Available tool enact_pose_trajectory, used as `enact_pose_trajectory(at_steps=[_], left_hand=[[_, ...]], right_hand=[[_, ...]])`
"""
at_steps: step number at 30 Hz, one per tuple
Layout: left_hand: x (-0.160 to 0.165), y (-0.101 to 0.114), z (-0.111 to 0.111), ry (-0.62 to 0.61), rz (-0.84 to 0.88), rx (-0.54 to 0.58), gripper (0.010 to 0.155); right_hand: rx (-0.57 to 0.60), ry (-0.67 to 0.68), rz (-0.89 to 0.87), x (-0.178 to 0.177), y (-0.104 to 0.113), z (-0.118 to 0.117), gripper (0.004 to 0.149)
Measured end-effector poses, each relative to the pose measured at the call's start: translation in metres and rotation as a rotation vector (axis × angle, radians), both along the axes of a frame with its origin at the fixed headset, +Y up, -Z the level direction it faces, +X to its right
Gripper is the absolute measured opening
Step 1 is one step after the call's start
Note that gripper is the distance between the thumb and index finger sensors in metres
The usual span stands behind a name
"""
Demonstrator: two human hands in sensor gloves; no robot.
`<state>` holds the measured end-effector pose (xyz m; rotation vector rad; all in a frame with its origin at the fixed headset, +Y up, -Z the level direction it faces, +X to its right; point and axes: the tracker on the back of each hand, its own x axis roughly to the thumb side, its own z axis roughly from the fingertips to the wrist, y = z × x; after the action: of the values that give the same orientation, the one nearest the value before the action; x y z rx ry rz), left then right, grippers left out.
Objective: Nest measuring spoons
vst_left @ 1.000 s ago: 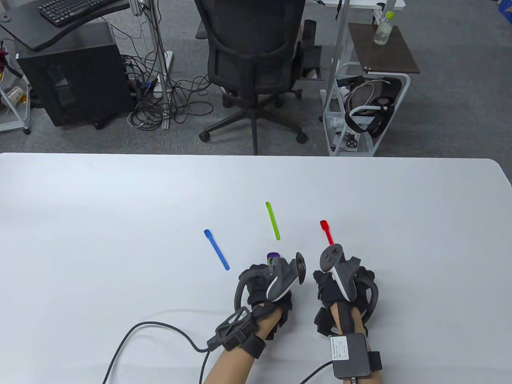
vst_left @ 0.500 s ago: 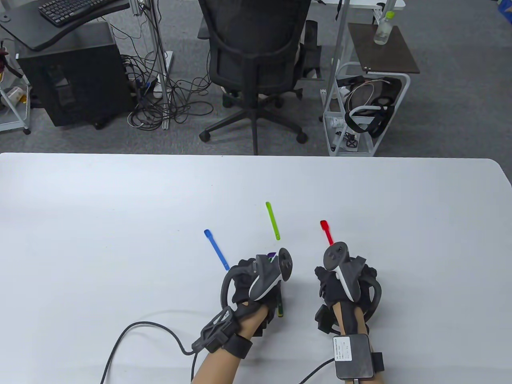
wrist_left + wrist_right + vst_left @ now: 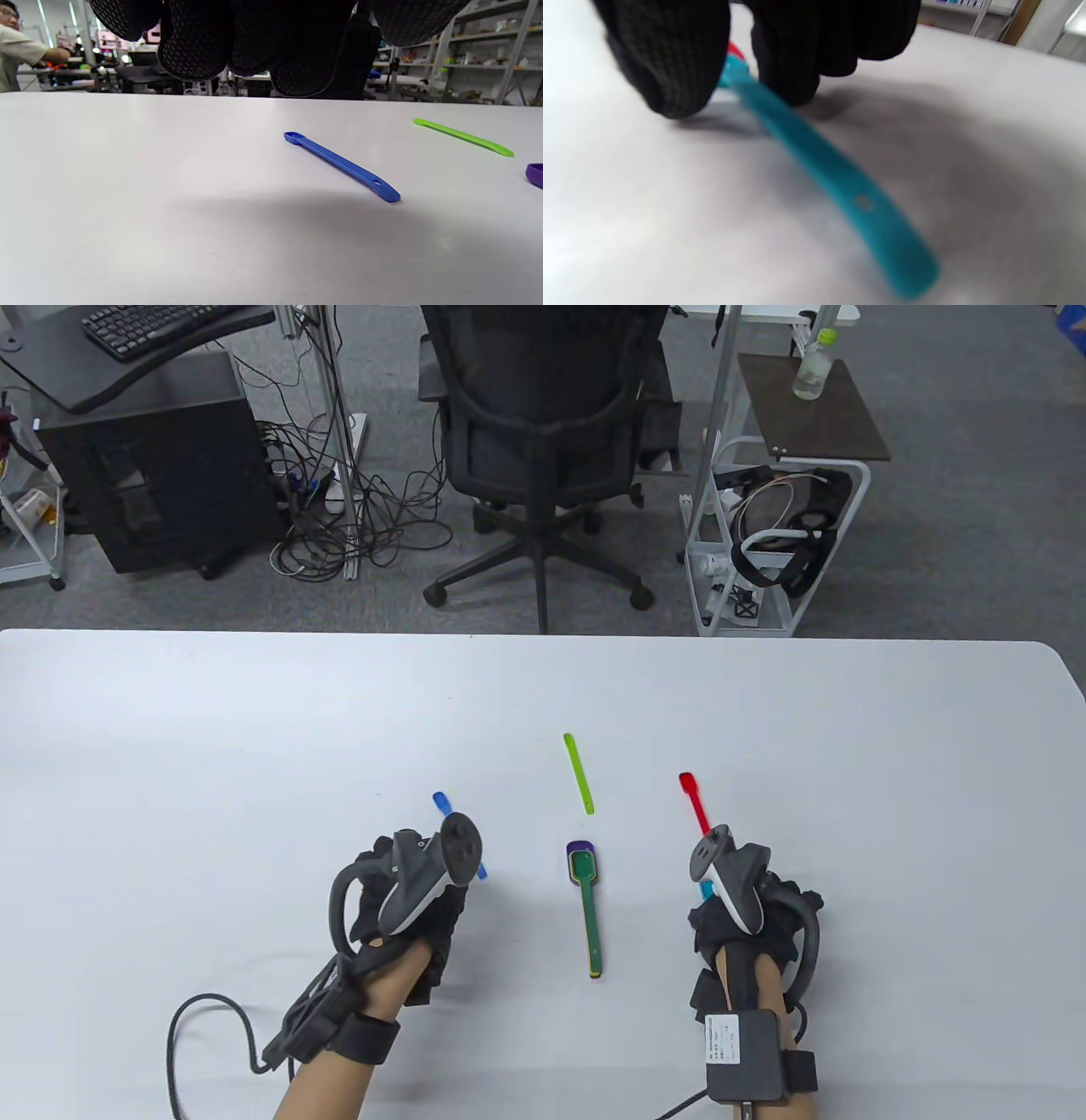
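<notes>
A nested stack of spoons (image 3: 586,901), dark green on yellow on purple, lies free on the white table (image 3: 212,772) between my hands. My left hand (image 3: 399,899) hovers empty over the near end of the blue spoon (image 3: 439,800). In the left wrist view its fingers (image 3: 191,42) hang curled above the blue spoon (image 3: 341,165). My right hand (image 3: 742,920) pinches a teal spoon (image 3: 706,889) low at the table. In the right wrist view its fingers (image 3: 670,63) sit on both sides of the teal spoon (image 3: 840,182). A lime green spoon (image 3: 579,772) and a red spoon (image 3: 693,797) lie farther back.
An office chair (image 3: 543,415) and a wire cart (image 3: 776,534) stand beyond the table's far edge. A cable (image 3: 182,1044) runs from my left wrist across the near left of the table.
My left hand let go of the nested stack and moved left to the blue spoon. The stack now lies in full view. My right hand shifted slightly right, and the teal spoon shows under it.
</notes>
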<state>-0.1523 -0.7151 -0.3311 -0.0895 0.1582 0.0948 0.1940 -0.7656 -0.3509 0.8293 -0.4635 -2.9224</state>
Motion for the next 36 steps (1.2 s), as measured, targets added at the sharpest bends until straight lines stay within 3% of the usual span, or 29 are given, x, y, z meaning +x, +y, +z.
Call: enact_pose_trajectory(at_steps=[9,14,18,28,36], left_hand=[[-0.034,-0.025,0.005,0.036,-0.019,0.049,0.054],[-0.04,-0.027,0.006,0.013,-0.111,0.064,0.054],[-0.046,-0.029,0.008,0.031,-0.065,0.076,0.054],[-0.045,-0.031,0.006,0.027,-0.078,0.048,0.055],[-0.04,-0.034,0.005,0.01,-0.086,0.029,0.055]], right_hand=[[0.019,0.004,0.054,-0.006,0.0,-0.001,0.049],[0.072,0.011,0.112,-0.012,-0.002,-0.001,0.044],[0.079,0.044,0.216,-0.024,-0.002,0.0,0.043],[0.116,0.04,0.128,-0.021,0.004,0.003,0.043],[0.208,0.121,0.093,-0.042,0.026,0.003,0.044]])
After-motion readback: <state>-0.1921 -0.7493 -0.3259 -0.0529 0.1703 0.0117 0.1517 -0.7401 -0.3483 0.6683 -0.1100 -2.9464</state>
